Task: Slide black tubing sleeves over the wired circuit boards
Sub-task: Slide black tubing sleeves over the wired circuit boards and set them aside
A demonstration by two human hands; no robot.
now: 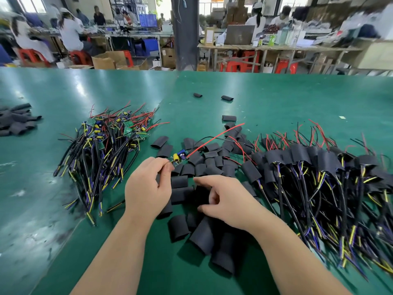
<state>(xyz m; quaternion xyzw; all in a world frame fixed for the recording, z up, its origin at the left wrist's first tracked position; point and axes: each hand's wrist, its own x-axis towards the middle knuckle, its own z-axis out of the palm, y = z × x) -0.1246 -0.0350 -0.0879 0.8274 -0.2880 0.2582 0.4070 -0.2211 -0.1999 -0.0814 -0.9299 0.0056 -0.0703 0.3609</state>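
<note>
My left hand [148, 188] pinches the cable end of a small wired circuit board [178, 158]. The board carries a yellow and a blue part, and its red wire [214, 138] runs up to the right. My right hand [225, 199] reaches with curled fingers into the heap of loose black tubing sleeves [200, 228] in front of me. Whether those fingers hold a sleeve is hidden. A pile of bare wired boards [110, 141] lies to the left. To the right lies a pile of boards wearing black sleeves [314, 165].
The green table [53, 209] stretches wide. Another small heap of black sleeves [17, 120] lies at the far left edge. Two stray sleeves [227, 98] rest farther back. Beyond the table, people sit at benches among red stools and cardboard boxes.
</note>
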